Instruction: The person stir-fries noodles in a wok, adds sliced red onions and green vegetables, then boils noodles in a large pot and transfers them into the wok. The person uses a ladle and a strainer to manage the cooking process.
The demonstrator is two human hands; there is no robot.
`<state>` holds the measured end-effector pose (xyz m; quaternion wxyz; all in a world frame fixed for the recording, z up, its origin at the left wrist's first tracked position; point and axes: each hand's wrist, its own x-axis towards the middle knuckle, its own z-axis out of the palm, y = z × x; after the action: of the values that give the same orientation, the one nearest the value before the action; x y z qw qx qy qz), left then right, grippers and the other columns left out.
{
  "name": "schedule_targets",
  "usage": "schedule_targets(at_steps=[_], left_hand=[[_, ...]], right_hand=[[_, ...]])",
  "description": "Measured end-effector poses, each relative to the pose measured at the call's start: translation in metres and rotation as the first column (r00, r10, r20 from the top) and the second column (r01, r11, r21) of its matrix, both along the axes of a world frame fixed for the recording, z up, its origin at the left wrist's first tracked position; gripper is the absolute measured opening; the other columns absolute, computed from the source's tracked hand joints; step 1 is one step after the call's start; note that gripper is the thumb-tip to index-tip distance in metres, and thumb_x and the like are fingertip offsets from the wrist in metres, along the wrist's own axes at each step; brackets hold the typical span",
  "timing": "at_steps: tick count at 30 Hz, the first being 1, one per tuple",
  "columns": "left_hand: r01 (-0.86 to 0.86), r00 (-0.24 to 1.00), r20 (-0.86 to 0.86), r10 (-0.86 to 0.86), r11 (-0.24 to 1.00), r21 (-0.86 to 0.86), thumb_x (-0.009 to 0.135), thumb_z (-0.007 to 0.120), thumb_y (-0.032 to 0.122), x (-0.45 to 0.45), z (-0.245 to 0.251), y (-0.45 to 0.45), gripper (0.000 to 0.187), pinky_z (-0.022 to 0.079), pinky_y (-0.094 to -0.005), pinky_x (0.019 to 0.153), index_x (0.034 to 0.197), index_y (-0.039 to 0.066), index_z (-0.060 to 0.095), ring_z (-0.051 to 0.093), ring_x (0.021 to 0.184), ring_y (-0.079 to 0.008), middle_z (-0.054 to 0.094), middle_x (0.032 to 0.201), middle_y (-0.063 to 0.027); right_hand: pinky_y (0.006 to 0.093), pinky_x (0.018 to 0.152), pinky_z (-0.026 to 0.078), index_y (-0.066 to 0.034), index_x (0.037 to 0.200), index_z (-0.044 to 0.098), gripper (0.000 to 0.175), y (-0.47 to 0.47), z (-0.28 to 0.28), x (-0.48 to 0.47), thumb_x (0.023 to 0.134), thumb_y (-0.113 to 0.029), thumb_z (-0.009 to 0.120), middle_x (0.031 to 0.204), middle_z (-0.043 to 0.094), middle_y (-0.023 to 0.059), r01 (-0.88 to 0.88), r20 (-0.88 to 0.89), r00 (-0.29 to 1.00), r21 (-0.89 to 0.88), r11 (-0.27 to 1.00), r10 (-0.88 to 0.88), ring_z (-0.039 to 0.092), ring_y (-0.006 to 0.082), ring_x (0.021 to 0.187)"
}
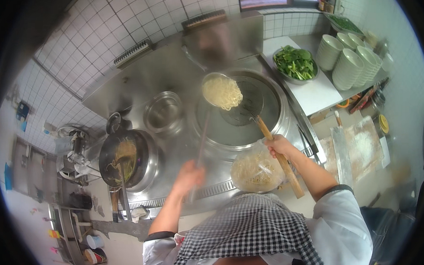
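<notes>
My left hand (pixel 189 177), blurred, grips the long handle of a ladle (pixel 214 86) whose bowl is heaped with pale noodles (pixel 223 92). That bowl hangs over the left part of a large round steel cooking vat (pixel 281 125) filled with cloudy liquid. My right hand (pixel 280 146) is closed around the thick wooden handle (pixel 291 175) of a round wire strainer (pixel 243 103), which lies in or just over the liquid. Below my right hand a clear plastic bag of bean sprouts (pixel 258 172) rests at the counter's front edge.
A black wok (pixel 106 163) holding food and a metal utensil stands at left, near an empty steel pot (pixel 163 112). On the right are a bowl of leafy greens (pixel 296 63) on a white board (pixel 305 104), stacked bowls (pixel 348 67) and a floured board (pixel 364 146).
</notes>
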<state>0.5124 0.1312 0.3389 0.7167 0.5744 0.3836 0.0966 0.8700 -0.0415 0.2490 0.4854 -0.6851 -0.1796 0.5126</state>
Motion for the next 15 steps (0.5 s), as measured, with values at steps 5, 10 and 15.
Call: schedule_targets(at_steps=[5,10,15], left_hand=[[0.099,0.965,-0.261,0.001,0.923,0.371,0.091,0.059,0.005,0.011,0.010,0.008,0.011,0.040,-0.0308,0.044,0.099,0.000,0.054,0.053,0.053,-0.0104,0.056,0.070,-0.0069],[0.267,0.900,-0.419,0.120,0.608,0.748,0.088,0.059,0.010,0.002,0.020,0.006,0.045,0.053,-0.0565,0.078,0.127,-0.010,0.047,0.066,0.086,-0.0521,0.068,0.088,-0.0343],[0.245,0.900,-0.399,0.175,0.555,0.795,0.087,0.064,0.005,0.002,0.037,-0.002,0.038,0.047,-0.0592,0.074,0.120,-0.005,0.046,0.062,0.083,-0.0553,0.064,0.080,-0.0330]], right_hand=[[0.0331,0.040,0.042,-0.0049,0.077,0.051,0.025,-0.002,0.007,-0.013,0.093,-0.015,0.067,0.061,0.051,0.0033,0.050,-0.135,0.990,0.078,0.996,-0.039,0.050,0.0146,0.046],[0.0308,0.040,0.040,-0.0062,0.084,0.053,0.018,-0.008,0.029,-0.014,0.094,-0.013,0.066,0.064,0.052,0.0021,0.080,-0.277,0.960,0.114,0.990,-0.046,0.047,0.0120,0.046],[0.0296,0.040,0.039,-0.0048,0.088,0.054,0.014,-0.016,0.046,-0.015,0.094,-0.011,0.066,0.066,0.053,0.0021,0.105,-0.331,0.942,0.126,0.986,-0.058,0.047,0.0115,0.046]])
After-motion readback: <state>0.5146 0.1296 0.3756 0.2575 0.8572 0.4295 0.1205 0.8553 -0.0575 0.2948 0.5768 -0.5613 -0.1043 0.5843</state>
